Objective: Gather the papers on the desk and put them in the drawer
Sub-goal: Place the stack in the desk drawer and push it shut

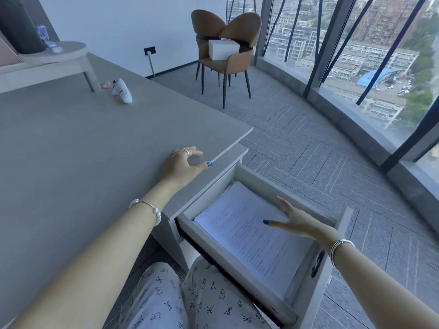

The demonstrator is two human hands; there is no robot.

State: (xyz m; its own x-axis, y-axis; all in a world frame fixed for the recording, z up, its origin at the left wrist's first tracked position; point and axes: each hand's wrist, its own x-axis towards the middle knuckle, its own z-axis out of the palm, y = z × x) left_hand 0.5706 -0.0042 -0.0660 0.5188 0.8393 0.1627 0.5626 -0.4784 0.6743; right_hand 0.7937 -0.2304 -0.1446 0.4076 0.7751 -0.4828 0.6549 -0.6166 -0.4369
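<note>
Desk (71,143) surface fills the left of my view, grey and matte, with a raised shelf (59,53) at about ten o'clock carrying a dark cylindrical object (21,22) and a small blue-and-white item I can't make out. Just past the shelf leg, toward eleven o'clock, a small white figure (122,91) lies on the desktop with a bit of pink beside it. My left hand (183,166) rests near the desk's right corner, just left of centre, palm down, fingers loosely spread and curled, gripping nothing; a ring shows on one finger, and a pearl bracelet (148,210) sits on the wrist. Below, at six o'clock, I see knees in patterned trousers (190,300). Right of the left hand, at about five o'clock from centre, the drawer (261,181) stands pulled out beneath the desk edge, and the papers (249,238) lie inside it as a flat stack of printed sheets filling most of the compartment. My right hand (297,219) hovers over the right part of that stack at roughly four o'clock, fingers spread wide apart, holding nothing; whether the fingertips touch the top sheet I cannot tell. Thin bangles (342,248) circle that wrist. Farther off, at twelve to one o'clock, a brown chair (225,60) stands on the carpet with a white box (222,49) on its seat, and curved windows (356,55) run along the right.
</note>
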